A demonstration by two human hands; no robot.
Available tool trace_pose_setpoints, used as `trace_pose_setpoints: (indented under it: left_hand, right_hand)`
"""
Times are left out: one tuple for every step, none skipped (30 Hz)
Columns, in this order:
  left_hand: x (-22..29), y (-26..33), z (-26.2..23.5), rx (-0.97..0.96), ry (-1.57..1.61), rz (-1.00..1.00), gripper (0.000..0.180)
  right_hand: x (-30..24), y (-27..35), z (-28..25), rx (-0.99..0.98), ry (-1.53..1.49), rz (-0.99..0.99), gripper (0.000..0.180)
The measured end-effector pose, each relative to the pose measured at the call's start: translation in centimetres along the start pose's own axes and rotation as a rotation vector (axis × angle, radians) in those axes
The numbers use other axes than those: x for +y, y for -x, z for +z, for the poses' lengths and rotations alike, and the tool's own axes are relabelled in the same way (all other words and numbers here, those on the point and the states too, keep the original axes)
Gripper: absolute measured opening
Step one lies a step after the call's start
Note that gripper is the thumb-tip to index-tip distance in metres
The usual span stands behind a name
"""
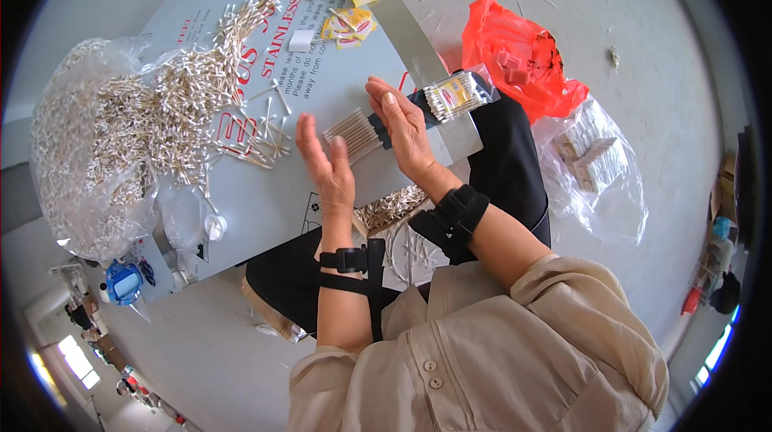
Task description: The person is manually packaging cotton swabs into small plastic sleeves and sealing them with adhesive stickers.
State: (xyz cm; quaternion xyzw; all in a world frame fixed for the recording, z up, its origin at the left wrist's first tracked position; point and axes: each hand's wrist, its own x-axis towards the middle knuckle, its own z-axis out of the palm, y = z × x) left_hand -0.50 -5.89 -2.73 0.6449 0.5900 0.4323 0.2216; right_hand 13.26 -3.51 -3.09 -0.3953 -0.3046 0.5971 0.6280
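Note:
A neat flat row of cotton swabs point(354, 136) lies near the table edge, between my two hands. My left hand point(328, 170) is open at the row's left end, its thumb apart from the fingers and overlapping the swabs in view. Over a dark strip point(381, 131) to the right, my right hand point(404, 128) is held edge-on with its fingers stretched out. Nothing shows in either hand; whether they touch the row, I cannot tell. Past my right hand sits a clear pack of cotton swabs point(455, 97) with a yellow label.
Loose cotton swabs point(193, 86) spill from a big clear bag point(60, 158) on the left. Yellow cards point(350, 26) lie at the far side of the table point(281, 183). A red plastic bag point(490, 38) and a clear bag of packs point(591, 150) are at right. Below the edge is an open box of swabs point(392, 208).

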Motion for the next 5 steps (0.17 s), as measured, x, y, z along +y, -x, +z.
trace_pose_setpoints:
  left_hand:
    - [0.0, -0.2, 0.4, 0.117, 0.142, -0.051, 0.056]
    - [0.0, -0.4, 1.0, 0.155, 0.243, -0.11, 0.058]
    - [0.0, -0.6, 1.4, 0.156, 0.241, -0.11, 0.058]
    - [0.0, -0.9, 1.8, 0.153, 0.331, -0.163, 0.06]
    - [-0.1, -1.1, 2.3, 0.15, 0.423, -0.217, 0.061]
  right_hand:
    - [0.1, -0.2, 0.2, -0.009, 0.023, -0.01, 0.048]
    - [0.4, -0.5, 0.4, -0.01, 0.022, -0.009, 0.048]
    - [0.7, -0.7, 0.7, -0.038, 0.061, -0.018, 0.05]
    - [0.9, -0.8, 0.8, -0.066, 0.1, -0.028, 0.052]
    - [1.1, -0.7, 0.7, -0.104, 0.105, 0.026, 0.054]
